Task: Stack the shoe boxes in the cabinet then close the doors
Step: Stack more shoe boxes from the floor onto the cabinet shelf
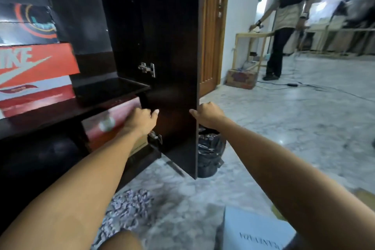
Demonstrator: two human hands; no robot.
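Both hands reach forward: right hand (207,114) fingers (205,105) curl round the door (174,67) edge.

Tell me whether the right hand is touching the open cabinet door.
Touching. The head view shows the right hand curled round the free edge of the open cabinet door, its thumb on the inner face and no gap between them.

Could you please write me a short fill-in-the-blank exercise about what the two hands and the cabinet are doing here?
1. The right hand grips the edge of the open cabinet ____.
2. The left hand reaches to a red shoe box on the ____ shelf.
3. The orange shoe box above shows a large white ____.

Missing words: door; lower; swoosh
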